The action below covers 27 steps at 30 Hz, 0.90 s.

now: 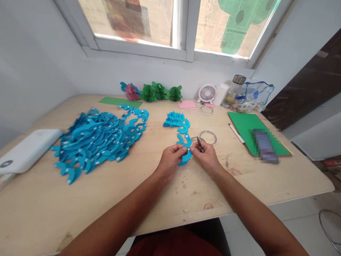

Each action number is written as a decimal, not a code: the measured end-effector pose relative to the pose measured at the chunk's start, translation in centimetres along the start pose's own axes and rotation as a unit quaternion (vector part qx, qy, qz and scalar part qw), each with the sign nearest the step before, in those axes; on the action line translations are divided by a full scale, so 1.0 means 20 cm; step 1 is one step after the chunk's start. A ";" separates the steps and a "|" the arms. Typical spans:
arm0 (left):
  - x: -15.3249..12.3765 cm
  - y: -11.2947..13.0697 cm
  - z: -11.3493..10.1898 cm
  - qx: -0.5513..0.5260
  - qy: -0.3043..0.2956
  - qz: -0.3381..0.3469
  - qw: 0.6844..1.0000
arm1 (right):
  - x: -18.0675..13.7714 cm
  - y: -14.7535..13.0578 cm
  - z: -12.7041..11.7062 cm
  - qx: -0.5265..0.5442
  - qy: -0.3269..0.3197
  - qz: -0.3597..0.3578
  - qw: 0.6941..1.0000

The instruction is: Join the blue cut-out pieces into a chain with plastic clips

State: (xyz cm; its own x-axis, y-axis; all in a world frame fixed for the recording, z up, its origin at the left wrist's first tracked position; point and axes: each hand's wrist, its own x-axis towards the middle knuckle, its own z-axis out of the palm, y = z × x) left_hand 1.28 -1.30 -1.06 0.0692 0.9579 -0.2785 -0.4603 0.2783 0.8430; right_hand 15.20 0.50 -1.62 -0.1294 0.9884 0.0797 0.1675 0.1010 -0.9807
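Near the middle of the table, my left hand (173, 156) pinches a curved blue paper piece (185, 159). My right hand (205, 153) meets it from the other side, with small dark scissors (199, 145) tucked in its fingers and its fingertips at the paper's edge. More blue paper curves (183, 130) trail away from my hands toward a folded blue paper stack (174, 119). Two tape rolls (208, 138) lie just beyond my right hand, one partly hidden by it. To the left spreads a big pile of blue paper pieces (98, 137) dotted with white tape squares.
A white device (30, 149) sits at the left edge. Along the back stand green paper figures (160, 91), a small fan (207, 94) and a glass bottle (234, 91). Green sheets (247, 128), a blurred phone (265, 145) and a white pen (236, 133) lie at right.
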 end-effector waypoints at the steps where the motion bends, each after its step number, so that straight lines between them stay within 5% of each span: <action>1: 0.00 0.00 0.00 -0.001 -0.001 -0.003 1.000 | 0.00 0.00 0.00 0.001 0.000 0.000 1.000; 27: -0.01 0.01 -0.01 -0.001 -0.009 -0.022 1.000 | 0.00 -0.01 -0.01 -0.015 0.002 0.000 1.000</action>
State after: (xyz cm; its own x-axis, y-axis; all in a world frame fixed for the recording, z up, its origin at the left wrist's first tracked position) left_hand 1.00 -1.33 -0.85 0.1049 0.9456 -0.3079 -0.4580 0.3207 0.8291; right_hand 15.28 0.54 -1.43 -0.1247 0.9889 0.0802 0.1968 0.1039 -0.9749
